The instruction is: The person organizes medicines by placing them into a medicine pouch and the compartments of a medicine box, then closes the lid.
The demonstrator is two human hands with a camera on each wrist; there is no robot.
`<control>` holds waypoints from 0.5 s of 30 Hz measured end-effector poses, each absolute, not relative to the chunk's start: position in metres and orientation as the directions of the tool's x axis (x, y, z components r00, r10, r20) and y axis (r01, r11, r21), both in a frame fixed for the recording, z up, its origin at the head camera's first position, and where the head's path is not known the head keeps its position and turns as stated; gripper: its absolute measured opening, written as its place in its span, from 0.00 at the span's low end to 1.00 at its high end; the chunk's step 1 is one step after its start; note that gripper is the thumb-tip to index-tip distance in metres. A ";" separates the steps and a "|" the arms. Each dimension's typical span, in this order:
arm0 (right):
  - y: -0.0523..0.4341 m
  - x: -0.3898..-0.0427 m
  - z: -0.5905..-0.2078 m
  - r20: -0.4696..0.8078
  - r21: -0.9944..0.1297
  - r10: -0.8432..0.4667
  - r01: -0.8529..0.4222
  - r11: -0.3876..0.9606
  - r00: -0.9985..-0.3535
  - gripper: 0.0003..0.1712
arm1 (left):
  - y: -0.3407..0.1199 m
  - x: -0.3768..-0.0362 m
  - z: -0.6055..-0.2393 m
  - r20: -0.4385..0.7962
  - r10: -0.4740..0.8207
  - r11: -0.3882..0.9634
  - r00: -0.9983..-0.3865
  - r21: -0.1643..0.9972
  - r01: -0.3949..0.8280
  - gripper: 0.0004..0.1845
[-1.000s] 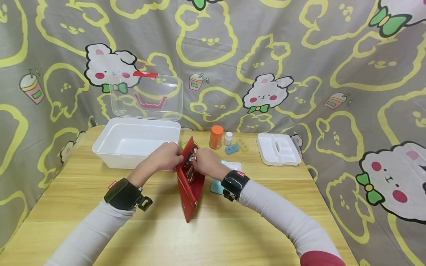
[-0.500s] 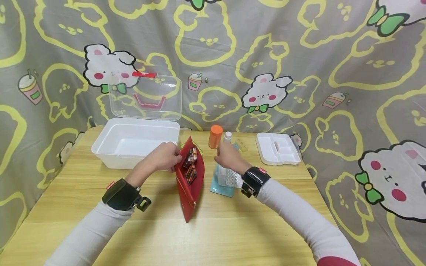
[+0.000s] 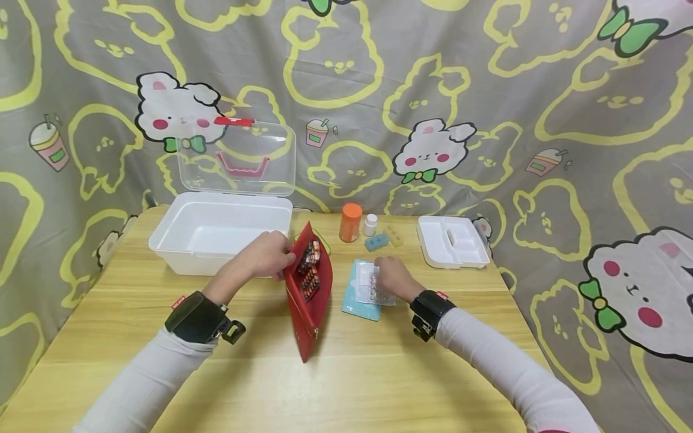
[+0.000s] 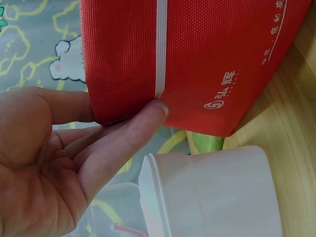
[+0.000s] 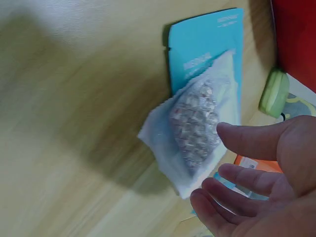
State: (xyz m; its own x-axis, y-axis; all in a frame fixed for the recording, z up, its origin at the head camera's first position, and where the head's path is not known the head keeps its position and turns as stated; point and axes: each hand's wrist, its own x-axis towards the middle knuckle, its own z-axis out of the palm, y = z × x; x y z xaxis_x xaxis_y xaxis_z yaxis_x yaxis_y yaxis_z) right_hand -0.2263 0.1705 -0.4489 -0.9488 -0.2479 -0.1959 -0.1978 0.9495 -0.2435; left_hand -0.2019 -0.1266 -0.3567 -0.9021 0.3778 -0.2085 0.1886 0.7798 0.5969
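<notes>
My left hand (image 3: 267, 255) pinches the top edge of a red zippered pouch (image 4: 197, 59), which stands on edge on the table. Blister packs of dark and orange capsules (image 3: 310, 282) show inside its gaping mouth. To the pouch's right, my right hand (image 3: 397, 278) is over a clear plastic bag (image 3: 360, 294) with a silvery blister pack (image 5: 195, 126) in it. Its thumb (image 5: 247, 140) overlaps the bag's edge in the right wrist view, the other fingers spread below. Under the bag lies a light blue flat packet (image 5: 207, 44).
A white box (image 3: 189, 258) with its clear lid raised stands back left. Behind my right hand are an orange bottle (image 3: 351, 224), a small white bottle (image 3: 370, 225), a blue pill case (image 3: 377, 242) and a yellow one (image 3: 394, 236). A white divided tray (image 3: 453, 243) lies back right.
My right hand has come out of the pouch, passed toward the bottles, then drawn back to the clear bag. The left hand keeps its hold on the pouch.
</notes>
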 end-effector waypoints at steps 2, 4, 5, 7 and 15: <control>0.171 -0.225 -0.452 -0.215 -0.240 -0.234 -0.181 0.954 -0.948 0.22 | -0.126 -0.202 -0.357 -0.211 0.374 0.781 -0.903 0.597 0.184 0.12; 0.172 -0.225 -0.455 -0.237 -0.234 -0.226 -0.170 0.957 -0.945 0.21 | -0.126 -0.202 -0.357 -0.212 0.375 0.780 -0.903 0.598 0.183 0.12; 0.172 -0.225 -0.457 -0.247 -0.231 -0.221 -0.164 0.959 -0.944 0.21 | -0.126 -0.203 -0.357 -0.211 0.377 0.779 -0.902 0.598 0.185 0.12; 0.173 -0.224 -0.459 -0.265 -0.230 -0.207 -0.146 0.962 -0.942 0.20 | -0.126 -0.203 -0.357 -0.209 0.380 0.780 -0.901 0.596 0.190 0.12; 0.171 -0.223 -0.464 -0.256 -0.252 -0.192 -0.127 0.959 -0.947 0.18 | -0.125 -0.203 -0.357 -0.214 0.378 0.780 -0.901 0.598 0.186 0.12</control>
